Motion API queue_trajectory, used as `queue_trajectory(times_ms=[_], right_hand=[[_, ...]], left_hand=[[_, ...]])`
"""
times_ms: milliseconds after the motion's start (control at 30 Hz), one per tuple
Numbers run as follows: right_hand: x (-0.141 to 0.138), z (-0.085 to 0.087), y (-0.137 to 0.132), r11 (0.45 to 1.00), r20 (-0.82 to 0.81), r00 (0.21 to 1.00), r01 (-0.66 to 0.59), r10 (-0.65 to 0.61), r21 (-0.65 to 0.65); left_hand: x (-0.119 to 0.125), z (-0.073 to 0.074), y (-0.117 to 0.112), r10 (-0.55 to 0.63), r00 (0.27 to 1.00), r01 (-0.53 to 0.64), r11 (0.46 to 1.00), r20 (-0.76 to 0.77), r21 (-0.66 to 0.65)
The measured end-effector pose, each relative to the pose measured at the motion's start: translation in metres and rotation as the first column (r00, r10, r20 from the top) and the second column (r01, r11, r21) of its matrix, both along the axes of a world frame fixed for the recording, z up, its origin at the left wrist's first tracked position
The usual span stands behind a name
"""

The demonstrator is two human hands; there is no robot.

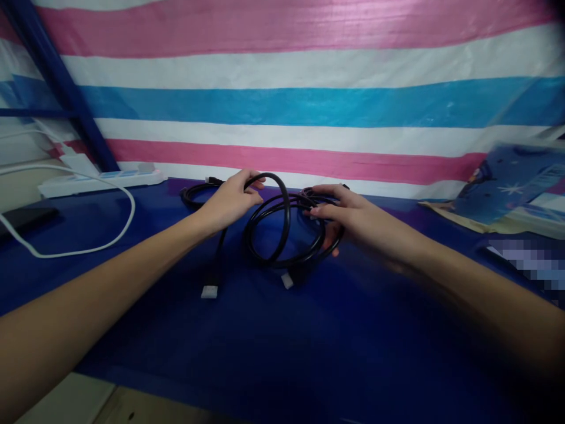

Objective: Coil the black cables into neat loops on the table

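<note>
A thick black cable lies in loose loops on the blue tabletop. My left hand pinches one strand of it at the left, where the cable arches up and over. At the right, my right hand curls around the side of the coiled loops, its thumb and fingers on them. One flat pale-ended plug rests just below the coil. A second pale-ended plug hangs or lies below my left hand; which, I cannot tell. Behind my left wrist is another black cable loop, partly hidden.
At the back left lies a white power strip with a charger plugged in. Its white cord curves over a dark flat object. On the right are a blue printed bag and a blurred-out flat item. A striped sheet hangs behind.
</note>
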State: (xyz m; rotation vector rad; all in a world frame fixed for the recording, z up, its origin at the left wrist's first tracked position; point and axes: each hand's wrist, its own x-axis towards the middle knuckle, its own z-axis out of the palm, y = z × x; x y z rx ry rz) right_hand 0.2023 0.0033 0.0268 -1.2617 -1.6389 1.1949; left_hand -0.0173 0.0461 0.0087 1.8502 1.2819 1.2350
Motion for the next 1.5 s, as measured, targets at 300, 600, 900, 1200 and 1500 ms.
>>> queue_trajectory(times_ms=[300, 600, 900, 1200, 1500], right_hand=[[0.005, -0.001, 0.005, 0.986, 0.471, 0.881, -0.111, 0.039, 0.125], [0.019, 0.017, -0.004, 0.931, 0.743, 0.643, -0.358, 0.185, 0.078], [0.014, 0.019, -0.007, 0.766, 0.662, 0.729, -0.325, -0.171, 0.555], [-0.009, 0.013, -0.03, 0.906, 0.261, 0.93, -0.329, 0.26, 0.267], [-0.01, 0.022, -0.032, 0.977, -0.286, 0.934, -0.191, 0.212, 0.099]], left_hand=[[-0.001, 0.009, -0.002, 0.083, 0.996, -0.085, 0.995, 0.036, 0.057], [-0.004, 0.007, -0.001, 0.059, 0.998, -0.061, 0.995, 0.032, 0.077], [-0.01, 0.009, -0.001, 0.075, 0.994, -0.067, 0.993, -0.079, 0.094], [0.016, 0.024, -0.025, 0.117, 0.919, -0.014, 0.964, -0.376, 0.266], [0.026, 0.038, -0.046, -0.267, 0.831, 0.489, 0.77, 0.488, -0.411]])
